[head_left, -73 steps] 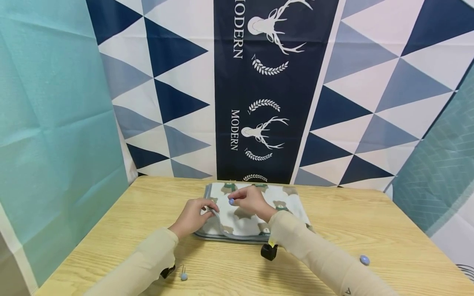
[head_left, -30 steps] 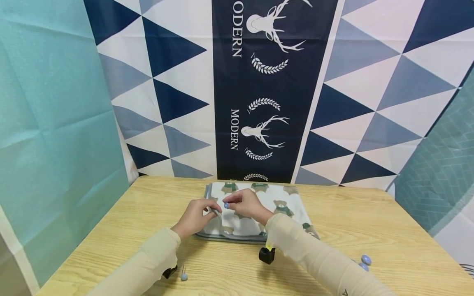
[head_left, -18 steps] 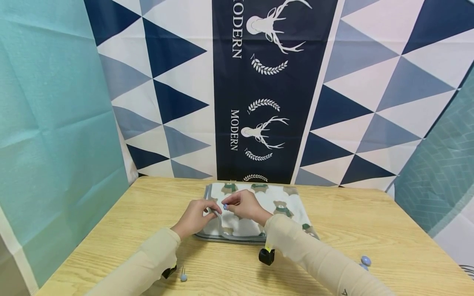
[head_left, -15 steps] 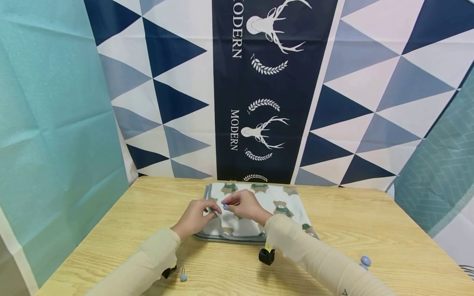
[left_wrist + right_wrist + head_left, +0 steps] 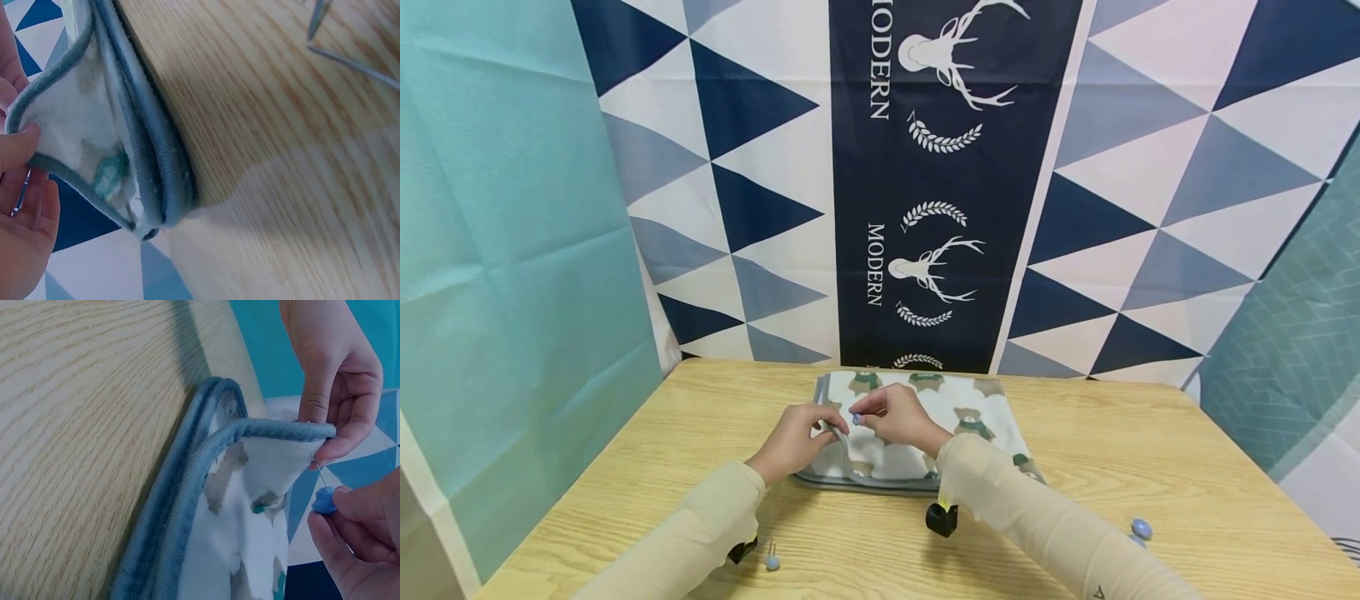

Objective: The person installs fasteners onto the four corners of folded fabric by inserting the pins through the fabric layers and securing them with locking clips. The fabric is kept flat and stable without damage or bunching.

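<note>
A folded white blanket (image 5: pixel 992 408) with brown bears and grey-blue piping lies on the table. My left hand (image 5: pixel 797 435) pinches its raised left edge between thumb and fingers; in the left wrist view the piping (image 5: pixel 59 172) bends around the thumb tip. My right hand (image 5: pixel 898 415) holds a blue-headed pin (image 5: pixel 324 500) between thumb and index finger. The pin's thin metal shaft points at the lifted blanket edge, right by the left fingertips. Its tip is hidden at the cloth and fingers.
On the table (image 5: pixel 850 550), a pale blue-headed pin (image 5: pixel 772 562) with two prongs lies near the left forearm. Blue oval heads (image 5: pixel 1141 528) lie at the right, one partly behind the right sleeve (image 5: pixel 1037 525). A patterned cloth (image 5: pixel 775 208) hangs behind the table.
Since the earliest frame my right hand has moved slightly left and down with the pin, closer to the left hand. Over the last half second both hands stay almost still.
</note>
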The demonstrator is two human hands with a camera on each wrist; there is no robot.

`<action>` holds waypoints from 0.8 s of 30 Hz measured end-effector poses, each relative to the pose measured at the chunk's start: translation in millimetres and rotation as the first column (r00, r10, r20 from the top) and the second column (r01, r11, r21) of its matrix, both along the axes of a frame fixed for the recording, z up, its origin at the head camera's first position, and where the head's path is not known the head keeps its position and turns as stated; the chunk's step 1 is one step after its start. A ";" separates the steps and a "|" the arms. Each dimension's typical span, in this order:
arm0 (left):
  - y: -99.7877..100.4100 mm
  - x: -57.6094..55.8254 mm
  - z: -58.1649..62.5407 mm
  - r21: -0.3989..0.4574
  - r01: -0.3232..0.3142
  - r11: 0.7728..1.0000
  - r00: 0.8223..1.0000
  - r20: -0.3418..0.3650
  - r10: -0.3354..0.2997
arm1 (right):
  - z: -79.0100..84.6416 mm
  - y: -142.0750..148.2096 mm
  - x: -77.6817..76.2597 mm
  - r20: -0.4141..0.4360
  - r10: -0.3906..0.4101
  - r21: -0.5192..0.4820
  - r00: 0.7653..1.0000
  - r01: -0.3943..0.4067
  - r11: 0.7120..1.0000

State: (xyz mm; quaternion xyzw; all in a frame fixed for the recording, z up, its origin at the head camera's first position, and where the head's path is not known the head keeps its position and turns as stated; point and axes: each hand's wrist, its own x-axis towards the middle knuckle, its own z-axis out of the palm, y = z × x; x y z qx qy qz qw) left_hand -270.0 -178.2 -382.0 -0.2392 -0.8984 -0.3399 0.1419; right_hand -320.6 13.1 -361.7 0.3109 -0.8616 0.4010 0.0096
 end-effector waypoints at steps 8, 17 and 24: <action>1.4 -1.6 0.0 -0.007 -0.009 1.000 1.000 0.020 0.009 | -0.5 1.5 0.5 0.026 0.003 -0.030 1.000 -0.002 1.000; 1.5 -2.3 -0.8 -0.007 -0.014 1.000 1.000 -0.006 0.014 | -1.2 2.2 2.1 0.008 0.004 -0.034 1.000 -0.004 0.999; 0.7 -0.6 -2.2 -0.004 0.004 1.000 0.998 -0.055 -0.004 | -1.4 2.5 2.6 -0.032 0.010 -0.014 0.999 -0.011 1.000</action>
